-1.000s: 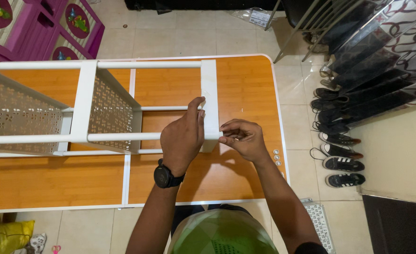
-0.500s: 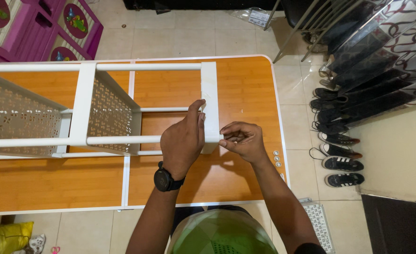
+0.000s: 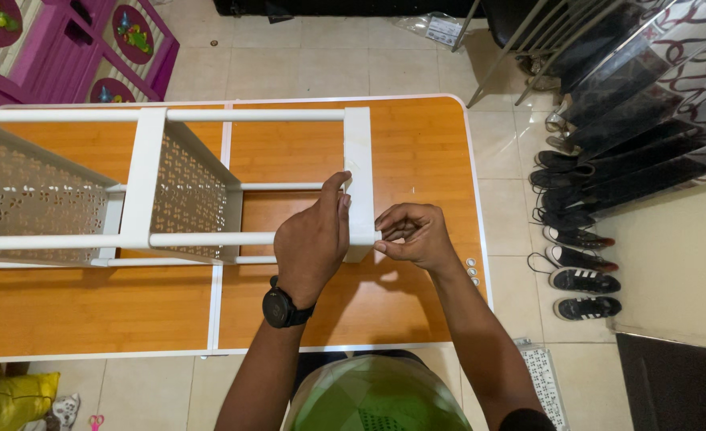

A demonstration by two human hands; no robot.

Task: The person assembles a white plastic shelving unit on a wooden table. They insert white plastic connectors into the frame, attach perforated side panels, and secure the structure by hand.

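A white shelf rack (image 3: 145, 179) with perforated panels lies on its side across an orange wooden table (image 3: 417, 144). My left hand (image 3: 313, 239), with a black watch on the wrist, grips the rack's white end panel (image 3: 358, 160) near its lower corner. My right hand (image 3: 413, 235) pinches something small against the outer side of that same corner; the item is hidden between the fingertips.
Several pairs of black shoes (image 3: 577, 239) line the tiled floor on the right. Purple patterned furniture (image 3: 73, 40) stands at top left. A yellow bag (image 3: 9, 395) and small scissors (image 3: 96, 420) lie at bottom left. A perforated white panel (image 3: 541, 383) rests on the floor near my right arm.
My right hand has shifted slightly at the corner of the end panel, fingers working there. The left hand and rack stay where they were.
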